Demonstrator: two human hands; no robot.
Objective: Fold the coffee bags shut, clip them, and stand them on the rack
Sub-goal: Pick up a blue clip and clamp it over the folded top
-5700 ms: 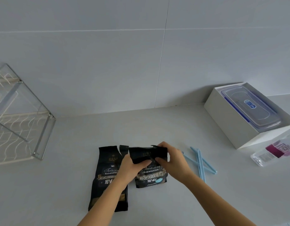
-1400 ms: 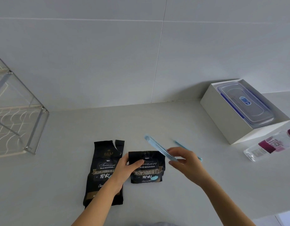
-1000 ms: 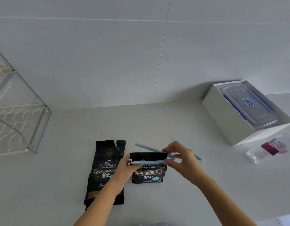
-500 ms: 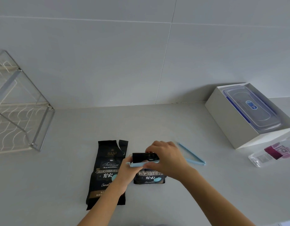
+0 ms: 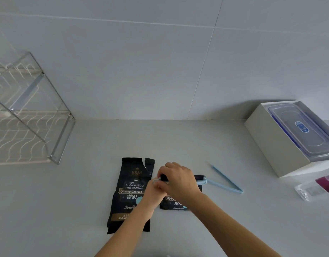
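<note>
Two black coffee bags lie flat on the grey counter. The left bag (image 5: 131, 190) is unfolded, its torn top open. The right bag (image 5: 175, 204) is folded down at the top, with a light blue clip (image 5: 202, 181) across the fold. My right hand (image 5: 178, 179) presses down on the clip's left part. My left hand (image 5: 153, 193) pinches the clip's left end and the bag's edge, partly under the right hand. A second blue clip (image 5: 227, 181) lies open in a V to the right. The wire rack (image 5: 54, 138) stands at the far left.
A white box (image 5: 267, 138) holding a clear lidded container (image 5: 300, 128) sits at the back right. A clear plastic bottle with a magenta label (image 5: 315, 188) lies at the right edge. The tiled wall runs behind the counter.
Over the earlier frames my right hand picked up a blue clip, laid it across the folded top of the right bag and closed over it. Now it has slid left along the clip.
</note>
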